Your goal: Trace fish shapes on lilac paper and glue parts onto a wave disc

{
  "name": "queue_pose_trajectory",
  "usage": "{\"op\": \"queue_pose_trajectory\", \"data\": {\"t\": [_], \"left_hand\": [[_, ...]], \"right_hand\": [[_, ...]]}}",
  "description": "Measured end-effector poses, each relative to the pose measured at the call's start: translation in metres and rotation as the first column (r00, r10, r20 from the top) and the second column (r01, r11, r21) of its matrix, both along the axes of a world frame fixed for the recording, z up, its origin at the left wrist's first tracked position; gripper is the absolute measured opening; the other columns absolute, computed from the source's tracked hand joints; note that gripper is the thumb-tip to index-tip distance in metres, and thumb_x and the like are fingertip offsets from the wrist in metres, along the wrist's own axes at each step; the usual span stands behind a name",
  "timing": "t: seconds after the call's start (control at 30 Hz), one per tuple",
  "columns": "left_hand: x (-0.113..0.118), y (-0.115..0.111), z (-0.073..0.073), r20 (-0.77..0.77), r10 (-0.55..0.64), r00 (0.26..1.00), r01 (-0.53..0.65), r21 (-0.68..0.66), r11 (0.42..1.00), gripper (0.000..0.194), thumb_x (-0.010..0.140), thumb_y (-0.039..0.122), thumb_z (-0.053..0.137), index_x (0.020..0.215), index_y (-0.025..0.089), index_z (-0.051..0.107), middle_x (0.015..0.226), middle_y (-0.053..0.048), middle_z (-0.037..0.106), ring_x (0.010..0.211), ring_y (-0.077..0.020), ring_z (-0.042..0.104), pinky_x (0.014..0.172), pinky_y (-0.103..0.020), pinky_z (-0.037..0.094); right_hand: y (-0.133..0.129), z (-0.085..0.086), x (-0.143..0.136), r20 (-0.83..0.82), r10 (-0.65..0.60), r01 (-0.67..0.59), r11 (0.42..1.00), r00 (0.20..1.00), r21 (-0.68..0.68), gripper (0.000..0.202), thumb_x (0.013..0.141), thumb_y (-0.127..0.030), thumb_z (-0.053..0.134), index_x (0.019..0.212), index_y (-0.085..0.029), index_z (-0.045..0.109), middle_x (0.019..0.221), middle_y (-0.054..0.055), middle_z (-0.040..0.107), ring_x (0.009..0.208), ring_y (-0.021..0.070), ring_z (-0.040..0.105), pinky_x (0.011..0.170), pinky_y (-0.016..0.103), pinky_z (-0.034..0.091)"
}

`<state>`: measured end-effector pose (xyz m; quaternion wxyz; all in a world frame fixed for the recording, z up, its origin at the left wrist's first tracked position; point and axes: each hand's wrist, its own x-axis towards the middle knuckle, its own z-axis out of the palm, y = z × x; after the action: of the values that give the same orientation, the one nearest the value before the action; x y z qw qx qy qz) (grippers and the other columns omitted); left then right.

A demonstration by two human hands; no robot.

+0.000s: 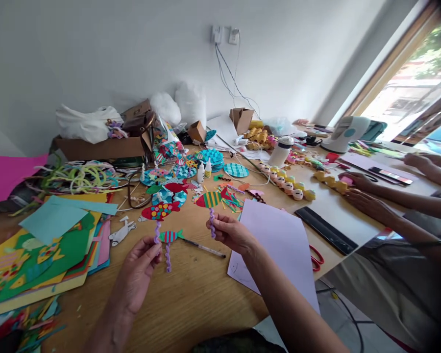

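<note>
My left hand (142, 261) pinches the curly purple stem of a red paper fish with colored dots (160, 211). My right hand (231, 232) grips the purple stem of another paper fish, green and yellow striped with a red head and tail (211, 198). Both fish are held upright above the wooden table. Between the hands, a smaller fish with red and teal stripes (171, 237) lies on the table with its own purple stem. A pen (205, 248) rests just right of it. Beneath my right forearm is a lilac paper sheet (275, 240).
Stacked colored paper (91, 264) and a heap of pipe cleaners (84, 176) occupy the left. Glue bottles (201, 172) and blue discs (236, 170) stand farther back. At right are a black ruler (327, 229), red scissors (316, 258) and another person's hands (367, 203) at a yellow egg-carton strip (330, 182).
</note>
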<state>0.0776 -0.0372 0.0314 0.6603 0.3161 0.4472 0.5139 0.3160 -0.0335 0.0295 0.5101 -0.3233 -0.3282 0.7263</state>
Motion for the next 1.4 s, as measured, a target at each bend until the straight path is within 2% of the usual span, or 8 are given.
{"op": "queue_pose_trajectory", "data": {"t": [0.17, 0.37, 0.73, 0.87, 1.0, 1.1, 1.27, 1.4], "left_hand": [[-0.024, 0.013, 0.0, -0.246, 0.071, 0.967, -0.042, 0.121, 0.992, 0.033, 0.047, 0.03, 0.079, 0.074, 0.016, 0.064, 0.063, 0.004, 0.056, 0.056, -0.0078, 0.047, 0.052, -0.018, 0.041], [-0.064, 0.027, -0.014, -0.585, 0.087, 0.806, -0.004, 0.142, 0.99, 0.035, 0.047, 0.038, 0.072, 0.072, 0.018, 0.058, 0.058, 0.003, 0.056, 0.052, -0.0111, 0.048, 0.048, -0.022, 0.039], [-0.083, 0.034, -0.045, -0.752, 0.1, 0.652, 0.024, 0.152, 0.988, 0.024, 0.05, 0.039, 0.069, 0.064, 0.022, 0.057, 0.056, 0.002, 0.056, 0.052, -0.016, 0.052, 0.048, -0.025, 0.038], [-0.085, 0.034, -0.036, -0.804, 0.152, 0.575, 0.028, 0.205, 0.978, 0.018, 0.049, 0.034, 0.07, 0.061, 0.023, 0.061, 0.062, 0.0, 0.059, 0.062, -0.0187, 0.052, 0.057, -0.026, 0.037], [-0.084, 0.027, -0.012, -0.815, 0.308, 0.49, -0.001, 0.353, 0.936, 0.015, 0.051, 0.034, 0.068, 0.062, 0.025, 0.063, 0.069, -0.002, 0.059, 0.062, -0.0186, 0.048, 0.056, -0.026, 0.034], [-0.068, 0.015, 0.005, -0.767, 0.288, 0.573, 0.025, 0.368, 0.93, 0.017, 0.056, 0.038, 0.067, 0.066, 0.024, 0.066, 0.065, -0.001, 0.058, 0.058, -0.0168, 0.046, 0.055, -0.025, 0.033], [-0.008, -0.01, 0.013, -0.457, -0.118, 0.882, 0.188, 0.111, 0.976, 0.031, 0.055, 0.039, 0.072, 0.078, 0.019, 0.067, 0.058, 0.001, 0.052, 0.053, -0.0131, 0.044, 0.047, -0.022, 0.033], [0.024, -0.023, 0.005, -0.297, -0.185, 0.937, 0.224, 0.105, 0.969, 0.033, 0.06, 0.038, 0.073, 0.084, 0.017, 0.067, 0.071, -0.001, 0.06, 0.057, -0.0114, 0.046, 0.049, -0.021, 0.036]], "right_hand": [[-0.006, 0.002, 0.004, 0.11, -0.081, 0.083, 0.996, 0.991, -0.016, 0.028, 0.065, -0.033, 0.076, 0.071, -0.015, 0.056, 0.068, -0.001, 0.057, 0.046, 0.0017, 0.038, 0.044, 0.018, 0.019], [-0.01, -0.002, 0.004, 0.224, -0.079, 0.087, 0.996, 0.971, -0.023, 0.028, 0.066, -0.038, 0.074, 0.07, -0.015, 0.058, 0.065, -0.001, 0.057, 0.048, 0.0034, 0.039, 0.044, 0.019, 0.021], [-0.012, -0.001, -0.005, 0.256, -0.045, 0.051, 0.999, 0.966, -0.016, 0.029, 0.065, -0.04, 0.074, 0.069, -0.016, 0.057, 0.069, 0.0, 0.06, 0.048, 0.0042, 0.038, 0.044, 0.021, 0.02], [-0.014, -0.001, -0.004, 0.28, -0.043, 0.048, 0.999, 0.959, -0.013, 0.03, 0.065, -0.041, 0.073, 0.069, -0.016, 0.057, 0.068, 0.0, 0.059, 0.048, 0.0043, 0.038, 0.045, 0.022, 0.02], [-0.016, -0.002, -0.003, 0.285, -0.043, 0.046, 0.999, 0.957, -0.004, 0.03, 0.067, -0.041, 0.072, 0.069, -0.016, 0.057, 0.066, 0.0, 0.057, 0.047, 0.0043, 0.037, 0.045, 0.022, 0.019], [-0.019, -0.002, -0.009, 0.252, -0.013, 0.017, 1.0, 0.968, -0.014, 0.031, 0.066, -0.042, 0.072, 0.07, -0.016, 0.057, 0.062, -0.002, 0.055, 0.046, 0.0041, 0.035, 0.044, 0.022, 0.017], [-0.026, -0.003, -0.039, 0.135, 0.098, -0.092, 0.995, 0.986, -0.046, 0.033, 0.064, -0.04, 0.075, 0.07, -0.015, 0.054, 0.065, -0.002, 0.058, 0.045, 0.0029, 0.038, 0.045, 0.021, 0.019], [-0.032, -0.007, -0.061, 0.114, 0.137, -0.133, 0.99, 0.984, -0.037, 0.037, 0.06, -0.043, 0.076, 0.069, -0.015, 0.054, 0.063, -0.002, 0.059, 0.043, 0.0025, 0.038, 0.044, 0.021, 0.019]]}}
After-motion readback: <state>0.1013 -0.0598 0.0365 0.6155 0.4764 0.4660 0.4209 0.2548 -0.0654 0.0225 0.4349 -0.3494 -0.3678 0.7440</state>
